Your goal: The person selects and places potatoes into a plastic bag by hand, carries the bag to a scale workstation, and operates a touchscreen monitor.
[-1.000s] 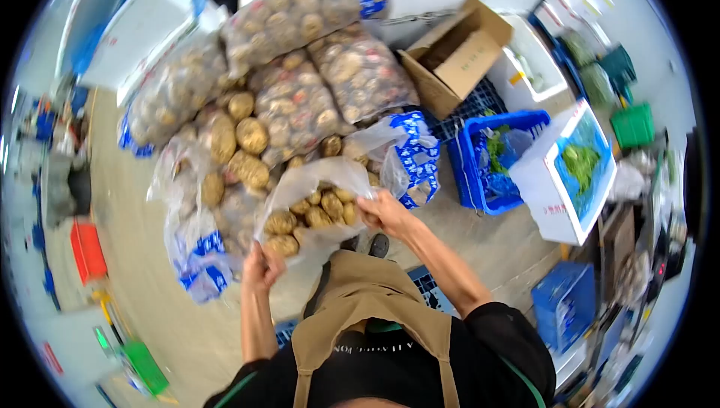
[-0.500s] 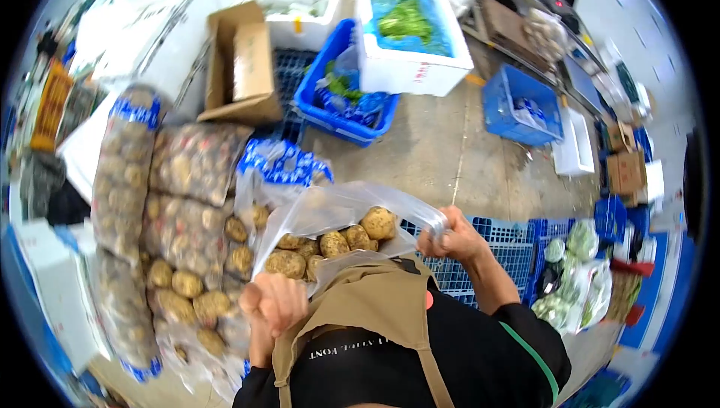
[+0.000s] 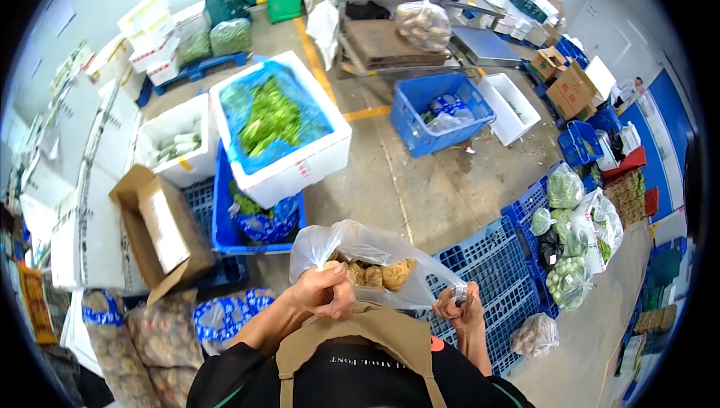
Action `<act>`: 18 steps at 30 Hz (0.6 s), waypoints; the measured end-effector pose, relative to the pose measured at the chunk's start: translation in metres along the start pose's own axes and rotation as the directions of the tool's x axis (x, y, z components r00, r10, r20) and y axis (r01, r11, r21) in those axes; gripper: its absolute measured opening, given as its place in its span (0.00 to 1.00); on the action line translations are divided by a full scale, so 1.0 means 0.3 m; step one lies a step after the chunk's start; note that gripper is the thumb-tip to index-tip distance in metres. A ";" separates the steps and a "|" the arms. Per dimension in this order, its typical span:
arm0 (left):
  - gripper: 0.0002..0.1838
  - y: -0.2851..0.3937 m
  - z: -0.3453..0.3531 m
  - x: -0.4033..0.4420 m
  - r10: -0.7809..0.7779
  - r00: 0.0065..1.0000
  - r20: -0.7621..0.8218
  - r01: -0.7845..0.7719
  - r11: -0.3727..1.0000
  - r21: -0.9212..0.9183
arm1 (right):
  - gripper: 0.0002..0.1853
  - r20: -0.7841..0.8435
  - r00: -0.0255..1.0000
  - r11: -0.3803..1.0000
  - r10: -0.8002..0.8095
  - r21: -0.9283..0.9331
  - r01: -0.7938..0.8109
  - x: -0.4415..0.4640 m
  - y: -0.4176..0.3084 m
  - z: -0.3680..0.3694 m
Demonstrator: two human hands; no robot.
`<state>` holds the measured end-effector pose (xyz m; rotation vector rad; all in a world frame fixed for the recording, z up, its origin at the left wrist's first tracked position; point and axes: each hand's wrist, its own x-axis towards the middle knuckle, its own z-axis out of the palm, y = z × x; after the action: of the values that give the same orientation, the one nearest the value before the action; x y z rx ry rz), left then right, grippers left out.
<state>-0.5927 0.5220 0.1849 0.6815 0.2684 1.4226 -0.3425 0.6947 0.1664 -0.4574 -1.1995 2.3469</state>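
Item, one clear plastic bag point(image 3: 379, 247): hanging between the two hands just in front of the apron point(image 3: 349, 333), its long axis running from left to right and slanting a little towards the body at the right end. Item, several potatoes point(image 3: 396, 274): resting inside the bag, lying to the right of the left hand point(image 3: 324, 292) and to the left of the right hand point(image 3: 459, 308), the left being the nearer. Item, left hand: closing on gathered plastic at the bag's left side, knuckles facing up. Item, right hand: gripping the bag's far right end, fingers curling round it, the plastic stretching slack and unfilled between it and the potatoes.

Surroundings: a foam box point(image 3: 322, 154) of leafy greens point(image 3: 270, 117) is sitting over a blue basket point(image 3: 225, 217) beyond the left hand; a blue pallet point(image 3: 487, 273) is lying beside the right.

Changes from the earlier frame: the potato sacks point(image 3: 161, 329) are now showing at the lower left, the hands are appearing nearer each other, and the bag's opening is looking narrower.
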 end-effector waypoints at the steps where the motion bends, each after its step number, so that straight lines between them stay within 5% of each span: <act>1: 0.37 0.038 -0.041 0.074 -0.006 1.000 0.015 0.007 0.999 -0.039 | 0.25 -0.001 1.000 1.000 -0.031 -0.005 0.031 0.056 -0.029 -0.014; 3: 0.37 0.132 -0.119 0.209 -0.023 0.999 0.040 0.027 0.994 -0.105 | 0.21 -0.147 0.981 0.990 -0.124 0.050 0.133 0.158 -0.077 -0.031; 4: 0.37 0.166 -0.171 0.272 -0.016 0.999 0.049 0.019 0.997 -0.078 | 0.28 -0.143 0.984 0.992 -0.102 -0.084 0.091 0.225 -0.133 -0.029; 5: 0.36 0.208 -0.209 0.339 -0.026 0.999 0.047 0.030 0.996 -0.081 | 0.27 0.030 0.970 0.970 -0.242 0.037 0.241 0.301 -0.154 -0.055; 7: 0.35 0.293 -0.277 0.484 -0.051 0.997 0.050 0.056 0.994 -0.093 | 0.29 0.121 0.921 0.924 -0.371 0.146 0.354 0.426 -0.223 -0.065; 8: 0.35 0.331 -0.322 0.568 -0.047 0.990 0.130 0.066 0.987 -0.145 | 0.29 0.147 0.915 0.926 -0.375 0.098 0.364 0.479 -0.251 -0.102; 10: 0.35 0.410 -0.414 0.719 -0.079 0.975 0.206 0.122 0.971 -0.207 | 0.32 -0.119 0.892 0.835 -0.437 -0.421 0.353 0.562 -0.308 -0.109; 13: 0.36 0.519 -0.573 0.946 -0.143 0.943 0.301 0.231 0.932 -0.281 | 0.29 -0.011 0.831 0.811 -0.556 -0.224 0.540 0.755 -0.375 -0.186; 18: 0.36 0.669 -0.756 1.332 -0.251 0.892 0.376 0.367 0.888 -0.277 | 0.29 -0.033 0.812 0.779 -0.582 -0.308 0.546 0.912 -0.465 -0.364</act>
<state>-0.8199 0.9682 0.2121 0.5477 -0.1312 0.9879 -0.4838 0.9869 0.1970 -0.2762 -1.3882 1.6140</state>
